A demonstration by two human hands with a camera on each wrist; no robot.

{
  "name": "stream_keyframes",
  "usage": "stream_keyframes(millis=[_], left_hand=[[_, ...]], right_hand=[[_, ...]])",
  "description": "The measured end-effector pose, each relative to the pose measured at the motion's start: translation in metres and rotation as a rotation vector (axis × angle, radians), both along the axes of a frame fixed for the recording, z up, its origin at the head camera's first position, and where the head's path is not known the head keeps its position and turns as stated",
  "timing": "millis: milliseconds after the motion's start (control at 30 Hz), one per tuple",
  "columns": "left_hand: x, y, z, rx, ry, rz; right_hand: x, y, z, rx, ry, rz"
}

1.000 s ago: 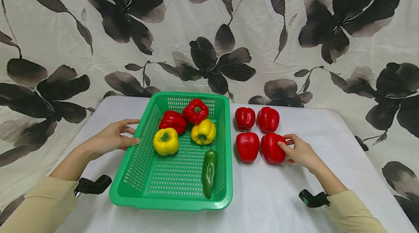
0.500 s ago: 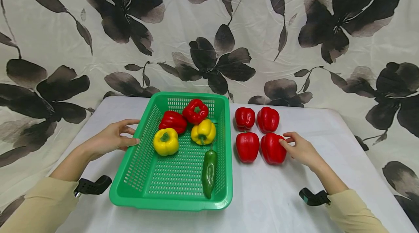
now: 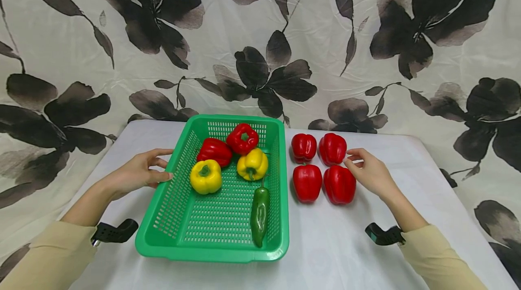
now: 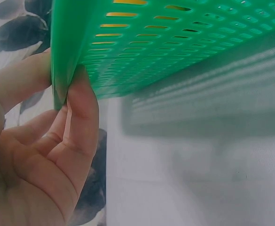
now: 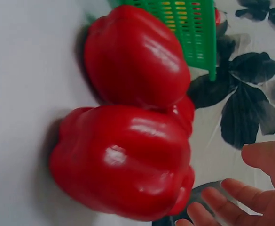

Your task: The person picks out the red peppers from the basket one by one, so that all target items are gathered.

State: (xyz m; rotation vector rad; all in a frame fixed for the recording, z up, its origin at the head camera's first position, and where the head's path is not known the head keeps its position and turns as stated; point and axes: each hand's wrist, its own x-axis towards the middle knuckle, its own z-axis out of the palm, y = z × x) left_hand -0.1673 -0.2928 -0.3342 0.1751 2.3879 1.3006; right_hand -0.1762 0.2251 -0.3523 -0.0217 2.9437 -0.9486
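The left hand (image 3: 140, 170) pinched the rim of the green basket (image 3: 213, 254); the right hand (image 3: 372, 173), fingers loosely parted and empty, was just beside the far right red pepper (image 3: 333, 149) on the table (image 3: 411, 168). A clean grasp likely needed the thumb clear of the near right pepper (image 3: 339, 186).

L fingers (image 4: 82, 117) pinch, R fingers (image 5: 222, 205) loosely bent & parted.

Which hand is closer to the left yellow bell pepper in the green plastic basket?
The left hand. It pinches the basket at its left rim, with that yellow bell pepper just inside. The right hand is past the basket's right side, beside four glossy red bell peppers.
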Motion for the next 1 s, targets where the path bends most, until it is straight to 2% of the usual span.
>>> stream_keyframes(millis=[267,600,1000], left_hand=[[0.000,0.001,0.000,-0.001,0.000,-0.001],[0.000,0.001,0.000,-0.006,0.000,0.002],[0.000,0.000,0.000,0.001,-0.001,-0.002]], right_hand=[[-0.008,-0.014,0.012,-0.041,0.018,0.037],[-0.018,-0.037,0.028,-0.085,0.084,0.112],[-0.032,-0.066,0.044,-0.171,0.088,0.183]])
